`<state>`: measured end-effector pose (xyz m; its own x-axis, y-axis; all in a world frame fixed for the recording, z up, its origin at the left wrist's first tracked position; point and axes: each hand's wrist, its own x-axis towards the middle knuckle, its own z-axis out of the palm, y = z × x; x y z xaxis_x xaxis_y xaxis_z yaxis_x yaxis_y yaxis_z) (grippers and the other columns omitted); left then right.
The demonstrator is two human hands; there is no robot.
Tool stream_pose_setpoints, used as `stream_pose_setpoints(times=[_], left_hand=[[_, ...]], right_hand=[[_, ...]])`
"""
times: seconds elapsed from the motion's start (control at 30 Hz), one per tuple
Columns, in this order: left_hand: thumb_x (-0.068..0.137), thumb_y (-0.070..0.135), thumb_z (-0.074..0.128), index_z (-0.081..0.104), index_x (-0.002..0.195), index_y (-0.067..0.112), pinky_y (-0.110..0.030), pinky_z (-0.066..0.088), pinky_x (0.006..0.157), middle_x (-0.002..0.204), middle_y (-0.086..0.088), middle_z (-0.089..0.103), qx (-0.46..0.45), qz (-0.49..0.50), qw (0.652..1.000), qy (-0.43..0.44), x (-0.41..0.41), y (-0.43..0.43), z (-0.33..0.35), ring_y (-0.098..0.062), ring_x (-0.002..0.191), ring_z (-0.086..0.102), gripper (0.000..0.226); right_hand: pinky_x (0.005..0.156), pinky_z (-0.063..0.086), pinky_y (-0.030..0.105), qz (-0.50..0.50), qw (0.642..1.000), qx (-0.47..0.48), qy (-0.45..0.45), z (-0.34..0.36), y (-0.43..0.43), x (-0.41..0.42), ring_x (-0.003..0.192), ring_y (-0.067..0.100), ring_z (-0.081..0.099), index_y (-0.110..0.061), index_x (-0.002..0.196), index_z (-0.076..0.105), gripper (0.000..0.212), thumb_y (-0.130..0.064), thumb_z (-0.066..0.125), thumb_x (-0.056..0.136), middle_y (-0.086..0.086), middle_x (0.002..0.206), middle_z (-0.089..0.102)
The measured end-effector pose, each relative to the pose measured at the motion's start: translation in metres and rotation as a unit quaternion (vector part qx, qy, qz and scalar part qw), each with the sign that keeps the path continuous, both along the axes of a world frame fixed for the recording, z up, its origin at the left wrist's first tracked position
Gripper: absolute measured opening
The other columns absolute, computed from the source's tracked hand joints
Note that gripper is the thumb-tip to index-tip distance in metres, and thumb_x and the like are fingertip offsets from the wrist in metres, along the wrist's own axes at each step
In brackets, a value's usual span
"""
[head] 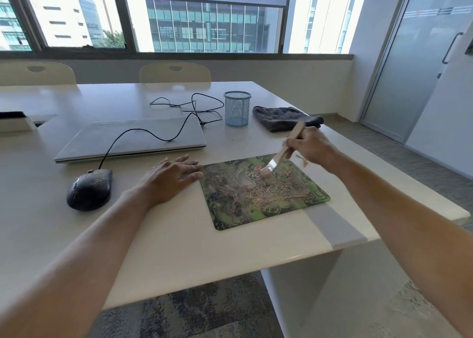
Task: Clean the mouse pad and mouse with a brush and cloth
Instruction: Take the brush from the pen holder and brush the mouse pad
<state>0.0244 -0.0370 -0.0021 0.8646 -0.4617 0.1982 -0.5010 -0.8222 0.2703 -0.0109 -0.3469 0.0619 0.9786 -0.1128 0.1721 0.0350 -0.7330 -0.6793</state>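
Observation:
A green patterned mouse pad (230, 209) lies near the table's right front corner, with tan crumbs scattered over its middle and right. My right hand (311, 145) grips the pale wooden handle of a brush (279, 154), whose bristles touch the pad's far part. My left hand (170, 177) rests flat on the table with fingers straight, fingertips at the pad's left far corner. A black wired mouse (89, 189), dusted with crumbs, sits to the left. A dark grey cloth (281, 117) lies folded at the back right.
A closed silver laptop (133, 139) lies behind my left hand, the mouse cable (184, 107) looping over it. A blue mesh pen cup (237, 108) stands beside the cloth. The table's right edge (384, 168) runs close to the pad. Two chairs stand behind the table.

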Motion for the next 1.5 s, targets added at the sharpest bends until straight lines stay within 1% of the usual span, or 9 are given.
stream_pose_setpoints(times=[0.13,0.3,0.43,0.57,0.83,1.07,1.23,1.4,1.5], left_hand=[[0.078,0.059,0.028,0.047,0.135,0.029,-0.041,0.016,0.116,0.145,0.011,0.040,-0.006,0.000,1.000,-0.002,-0.001,0.000,0.001,-0.006,0.141,0.021,0.067],[0.088,0.057,0.034,0.046,0.135,0.028,-0.038,0.016,0.115,0.145,0.012,0.039,0.002,-0.001,1.000,-0.006,-0.001,0.000,0.000,-0.006,0.141,0.021,0.056],[0.093,0.047,0.042,0.048,0.134,0.027,-0.037,0.018,0.116,0.145,0.010,0.040,-0.005,-0.001,1.000,-0.019,-0.001,0.000,0.000,-0.007,0.141,0.023,0.046],[0.088,0.056,0.036,0.048,0.134,0.028,-0.037,0.018,0.115,0.144,0.011,0.041,-0.008,-0.002,1.000,-0.014,-0.002,-0.001,0.001,-0.006,0.141,0.023,0.056],[0.090,0.054,0.037,0.048,0.134,0.028,-0.040,0.020,0.116,0.145,0.009,0.041,-0.002,-0.004,1.000,-0.018,-0.001,0.000,-0.001,-0.007,0.141,0.023,0.052],[0.079,0.059,0.028,0.046,0.135,0.031,-0.043,0.016,0.117,0.145,0.012,0.040,-0.005,-0.003,1.000,0.004,0.002,0.002,-0.002,-0.004,0.141,0.020,0.065],[0.079,0.059,0.029,0.047,0.134,0.030,-0.043,0.016,0.117,0.145,0.012,0.040,-0.007,-0.003,1.000,0.002,0.002,0.001,-0.003,-0.004,0.141,0.021,0.065],[0.087,0.056,0.033,0.045,0.136,0.029,-0.040,0.013,0.116,0.146,0.011,0.038,0.002,-0.002,1.000,-0.004,0.002,0.001,-0.003,-0.005,0.141,0.020,0.057],[0.085,0.056,0.032,0.044,0.136,0.030,-0.040,0.013,0.116,0.147,0.011,0.037,0.001,-0.006,1.000,-0.005,0.002,0.002,-0.004,-0.005,0.141,0.020,0.058]], right_hand=[[0.051,0.036,0.024,-0.077,0.994,-0.070,-0.013,0.003,-0.042,0.004,0.051,0.011,0.042,-0.001,0.096,0.069,0.028,-0.024,0.055,0.091,0.015,0.092,0.071],[0.071,0.047,0.035,-0.108,0.986,-0.117,-0.052,0.009,-0.058,0.005,0.064,0.017,0.053,-0.014,0.068,0.068,0.028,-0.025,0.055,0.090,0.011,0.087,0.072],[0.057,0.039,0.028,-0.034,0.996,-0.042,-0.071,0.009,-0.031,0.005,0.057,0.016,0.046,-0.007,0.085,0.071,0.026,-0.026,0.055,0.091,0.010,0.080,0.070],[0.061,0.039,0.023,0.019,0.999,-0.002,-0.050,0.002,-0.015,0.001,0.072,0.019,0.054,-0.010,0.088,0.071,0.025,-0.029,0.056,0.091,0.007,0.079,0.072],[0.051,0.031,0.021,-0.068,0.995,-0.073,-0.030,0.004,-0.064,-0.004,0.052,0.010,0.039,-0.003,0.084,0.074,0.028,-0.023,0.056,0.091,0.002,0.066,0.060],[0.069,0.047,0.033,-0.117,0.983,-0.121,-0.074,0.010,-0.076,-0.002,0.066,0.016,0.054,-0.016,0.066,0.070,0.031,-0.027,0.055,0.090,0.004,0.075,0.069],[0.053,0.034,0.021,-0.032,0.997,0.006,-0.073,0.002,-0.047,0.002,0.054,0.009,0.043,-0.014,0.076,0.070,0.026,-0.028,0.054,0.091,-0.008,0.061,0.067],[0.059,0.038,0.025,-0.075,0.995,-0.052,-0.051,-0.004,-0.057,0.006,0.058,0.004,0.044,-0.008,0.081,0.074,0.029,-0.026,0.054,0.092,0.002,0.074,0.067],[0.073,0.047,0.034,-0.128,0.987,-0.096,-0.031,0.000,-0.073,0.009,0.063,0.015,0.051,-0.013,0.070,0.072,0.030,-0.028,0.055,0.090,0.006,0.084,0.072]])
